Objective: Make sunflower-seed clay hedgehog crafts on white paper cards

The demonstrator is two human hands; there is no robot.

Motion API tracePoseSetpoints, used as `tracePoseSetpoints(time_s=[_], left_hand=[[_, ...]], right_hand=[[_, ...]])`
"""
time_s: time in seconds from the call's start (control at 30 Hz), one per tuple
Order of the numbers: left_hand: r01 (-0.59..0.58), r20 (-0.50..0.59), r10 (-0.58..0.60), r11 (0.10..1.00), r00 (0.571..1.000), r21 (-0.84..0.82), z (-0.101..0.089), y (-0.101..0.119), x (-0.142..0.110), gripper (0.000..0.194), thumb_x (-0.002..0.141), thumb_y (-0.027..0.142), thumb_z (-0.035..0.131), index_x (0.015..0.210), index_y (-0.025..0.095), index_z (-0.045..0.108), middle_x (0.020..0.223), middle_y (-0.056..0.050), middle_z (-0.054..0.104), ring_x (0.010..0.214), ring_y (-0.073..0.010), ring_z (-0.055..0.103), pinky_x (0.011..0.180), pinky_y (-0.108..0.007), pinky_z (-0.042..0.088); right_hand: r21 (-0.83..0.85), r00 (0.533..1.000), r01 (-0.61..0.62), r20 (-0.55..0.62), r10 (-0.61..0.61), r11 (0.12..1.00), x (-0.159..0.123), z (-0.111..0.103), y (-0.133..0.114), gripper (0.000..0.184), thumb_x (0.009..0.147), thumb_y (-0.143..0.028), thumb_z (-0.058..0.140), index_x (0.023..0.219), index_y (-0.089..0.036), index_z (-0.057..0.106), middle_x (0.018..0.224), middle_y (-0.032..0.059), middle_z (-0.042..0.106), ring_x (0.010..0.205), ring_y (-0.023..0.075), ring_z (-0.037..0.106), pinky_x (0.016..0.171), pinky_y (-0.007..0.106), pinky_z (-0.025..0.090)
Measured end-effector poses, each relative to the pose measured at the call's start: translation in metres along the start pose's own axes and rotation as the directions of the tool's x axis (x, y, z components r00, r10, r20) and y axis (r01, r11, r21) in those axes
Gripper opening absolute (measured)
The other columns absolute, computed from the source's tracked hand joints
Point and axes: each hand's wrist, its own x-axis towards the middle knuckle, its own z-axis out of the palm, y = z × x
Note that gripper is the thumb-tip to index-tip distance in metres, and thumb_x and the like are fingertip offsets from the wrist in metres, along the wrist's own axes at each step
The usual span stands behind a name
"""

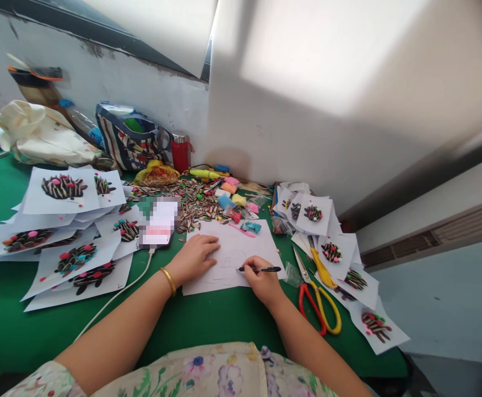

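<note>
White paper sheets (199,284) lie in front of me, with a faint drawn outline on the top one. My left hand (196,256) rests flat on their left side, fingers stretched out. A black pen (270,269) is gripped in my right hand (261,278), its tip at the lower part of the outline. Beyond the hands, a pink strip (242,230) and a small teal packet (251,226) lie on the paper's far edge. Scissors (315,300) with red and yellow handles lie to the right, beside a yellow-handled utility knife (323,269).
Sheets with sunflower-seed figures are stacked at left (63,205) and right (327,218). Loose sunflower seeds (201,198) and coloured clay packets (226,201) spread behind the paper. A phone (160,223) with a white cable, a red flask (180,153) and a striped bag (129,140) stand leftward.
</note>
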Motion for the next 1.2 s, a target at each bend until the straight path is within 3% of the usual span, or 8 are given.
tracePoseSetpoints(time_s=[1.2], left_hand=[[-0.001, 0.009, 0.001, 1.000, 1.000, -0.005, -0.0022, 0.0016, 0.0006, 0.043, 0.079, 0.027, 0.067, 0.122, 0.021, 0.066, 0.135, -0.011, 0.058, 0.123, -0.0297, 0.051, 0.108, -0.046, 0.037]], right_hand=[[0.008, 1.000, -0.020, -0.017, 0.020, 1.000, 0.0016, -0.0019, 0.0012, 0.014, 0.079, -0.023, 0.051, 0.072, -0.020, 0.063, 0.066, -0.0001, 0.061, 0.059, 0.0152, 0.054, 0.056, 0.025, 0.041]])
